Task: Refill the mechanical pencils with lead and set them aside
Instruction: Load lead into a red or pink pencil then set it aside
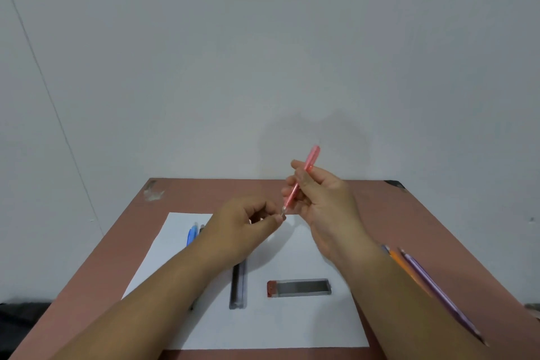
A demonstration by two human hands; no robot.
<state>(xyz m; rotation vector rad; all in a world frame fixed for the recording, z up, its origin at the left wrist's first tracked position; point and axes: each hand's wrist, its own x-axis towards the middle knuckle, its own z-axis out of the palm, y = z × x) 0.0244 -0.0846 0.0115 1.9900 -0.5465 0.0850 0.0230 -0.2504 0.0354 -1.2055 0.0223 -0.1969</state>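
Reddish-brown surface [380, 213] bears a white sheet [292, 324]; beside the sheet at right lie an orange pencil [404, 264] and a purple pencil [432, 286].

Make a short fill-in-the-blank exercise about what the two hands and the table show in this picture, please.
1. The right hand holds a ____ pencil.
2. The left hand has its fingers at the pencil's ____.
3. The lead case with the red cap lies on the white ____.

Missing words: pink; tip; paper
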